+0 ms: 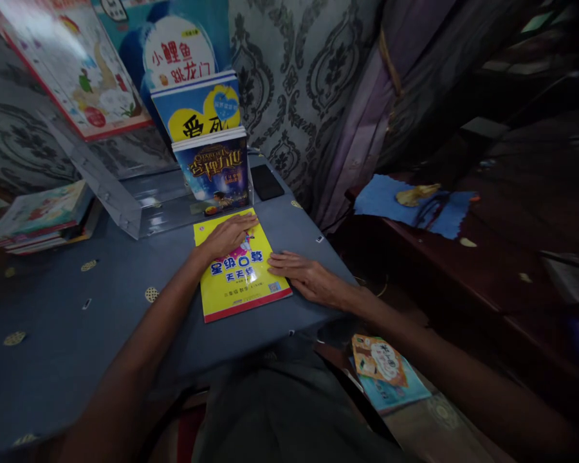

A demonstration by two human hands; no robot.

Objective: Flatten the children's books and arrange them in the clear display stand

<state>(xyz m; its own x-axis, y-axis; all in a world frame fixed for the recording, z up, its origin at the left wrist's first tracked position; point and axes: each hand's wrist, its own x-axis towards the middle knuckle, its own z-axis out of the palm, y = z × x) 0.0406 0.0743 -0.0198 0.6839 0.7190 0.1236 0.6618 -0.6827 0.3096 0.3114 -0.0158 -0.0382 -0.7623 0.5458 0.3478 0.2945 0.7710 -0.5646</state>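
A yellow workbook (236,283) with a red lower edge lies flat on the grey-blue tablecloth, its blue title facing me. Across its upper part rests my left hand (230,235), fingers stretched out over the cover picture. My right hand (306,276) lies at the book's right side, fingers extended and the tips touching its edge. Just beyond the workbook, a clear acrylic stand (125,206) holds several upright books, with a dark blue storybook (215,173) in front.
A stack of books (43,215) sits at the left of the table (125,302). A dark phone (267,182) lies beside the stand. Lower right, more books (386,373) lie below table height. A blue cloth (410,202) covers part of a dark red surface (429,263).
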